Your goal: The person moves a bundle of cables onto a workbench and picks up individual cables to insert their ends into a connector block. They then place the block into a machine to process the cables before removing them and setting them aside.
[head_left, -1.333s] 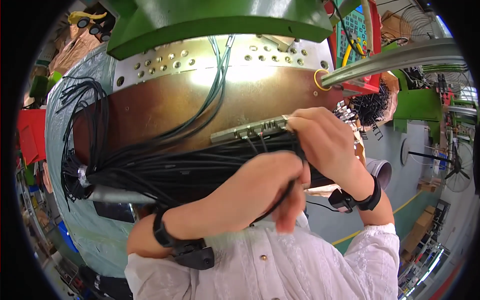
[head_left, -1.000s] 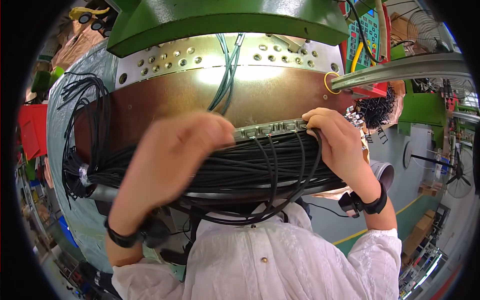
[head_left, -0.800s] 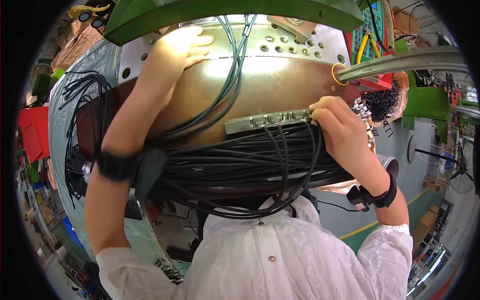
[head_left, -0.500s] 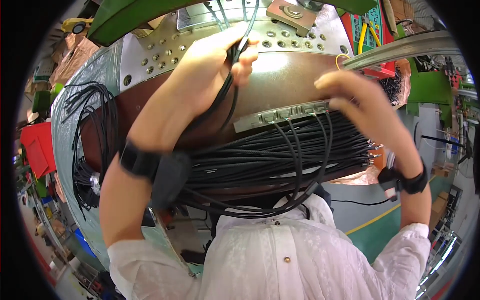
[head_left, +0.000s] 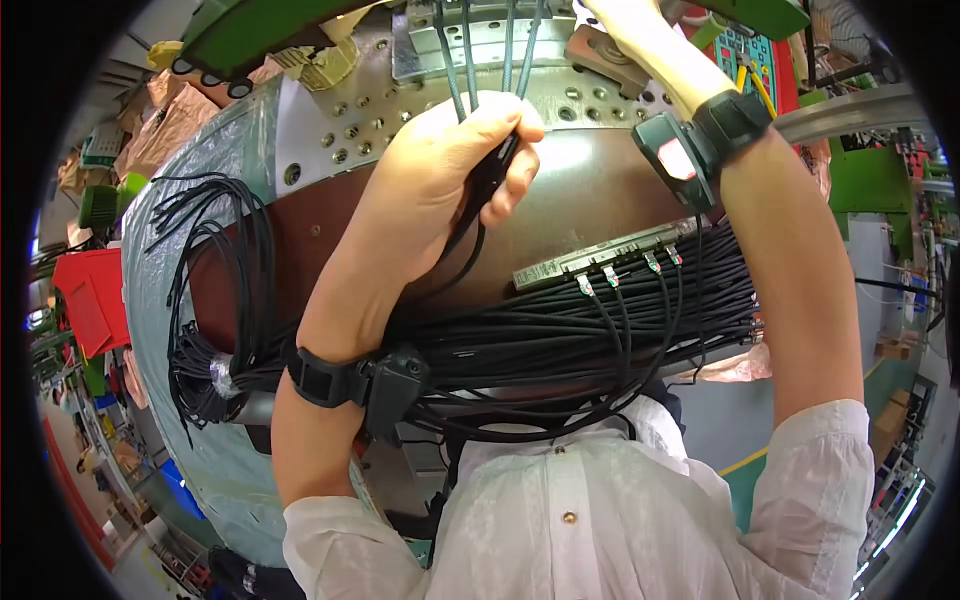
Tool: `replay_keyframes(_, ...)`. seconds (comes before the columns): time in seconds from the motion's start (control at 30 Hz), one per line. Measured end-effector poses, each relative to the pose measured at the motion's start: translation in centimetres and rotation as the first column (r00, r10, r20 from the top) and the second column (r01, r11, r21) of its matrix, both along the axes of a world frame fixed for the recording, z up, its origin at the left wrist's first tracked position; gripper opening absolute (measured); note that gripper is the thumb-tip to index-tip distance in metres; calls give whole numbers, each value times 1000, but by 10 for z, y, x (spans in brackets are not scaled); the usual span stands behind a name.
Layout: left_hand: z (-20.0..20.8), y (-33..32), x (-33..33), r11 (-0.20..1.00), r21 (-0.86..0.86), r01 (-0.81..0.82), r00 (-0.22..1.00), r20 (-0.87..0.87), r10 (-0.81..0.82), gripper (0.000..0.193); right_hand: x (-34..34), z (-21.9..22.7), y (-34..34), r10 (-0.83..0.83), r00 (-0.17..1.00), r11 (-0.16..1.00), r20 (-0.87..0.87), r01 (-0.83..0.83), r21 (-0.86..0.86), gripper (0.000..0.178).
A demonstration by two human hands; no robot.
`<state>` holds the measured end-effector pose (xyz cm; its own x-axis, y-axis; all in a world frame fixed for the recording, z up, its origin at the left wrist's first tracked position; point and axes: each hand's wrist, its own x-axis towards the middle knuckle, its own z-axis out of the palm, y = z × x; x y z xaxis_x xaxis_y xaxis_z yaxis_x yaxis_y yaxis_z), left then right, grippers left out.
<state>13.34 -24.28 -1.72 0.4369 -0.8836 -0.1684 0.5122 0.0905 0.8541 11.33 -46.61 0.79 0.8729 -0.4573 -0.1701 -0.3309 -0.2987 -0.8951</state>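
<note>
My left hand (head_left: 455, 165) is closed around several black cables (head_left: 488, 185). Beyond my fingers those cables fan out to a metal mould block (head_left: 415, 50) at the far edge. My right hand (head_left: 625, 22) reaches to the far edge, right of that block; its fingers are mostly cut off by the picture's rim. Between my arms lies a narrow metal fixture strip (head_left: 600, 258). Several cable ends with small metal connectors (head_left: 585, 286) and coloured wires sit at its near side. A thick bundle of black cables (head_left: 520, 345) runs crosswise in front of the strip.
A perforated metal plate (head_left: 350, 130) lies behind the brown work surface (head_left: 330, 215). Green machine parts (head_left: 270, 35) arch over the far side. Another cable coil (head_left: 225, 225) hangs at the left. A red tray (head_left: 90, 300) stands farther left. Yellow-handled pliers (head_left: 742, 78) lie at upper right.
My right hand has moved from beside the fixture strip to the far edge. The connectors at the strip now show plainly. My left hand stays closed on its cables; the view has shifted.
</note>
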Motion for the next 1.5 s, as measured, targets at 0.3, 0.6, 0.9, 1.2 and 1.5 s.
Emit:
replay_keyframes(0.3, 35, 71, -58, 993, 97, -66, 938, -333, 95, 27, -13, -38, 12, 314, 945, 803, 90, -214, -556, 29)
replay_keyframes(0.6, 97, 254, 60, 9, -48, -999, -22, 621, 783, 39, -63, -43, 19, 619, 782, 410, 74, -242, -879, 28)
replay_keyframes(0.9, 21, 79, -48, 863, 499, 76, 987, 85, -137, 43, -141, -33, 32, 631, 776, 654, -11, -539, -532, 26)
replay_keyframes(1.2, 30, -30, -12, 946, 230, -228, 869, -391, 304, 28, 3, -23, -5, 427, 892, 735, 148, -246, -631, 16)
replay_keyframes(1.5, -2, -43, 65, 996, 34, -83, 927, -365, 90, 20, 36, -11, -16, 347, 917, 793, 197, -175, -583, 17)
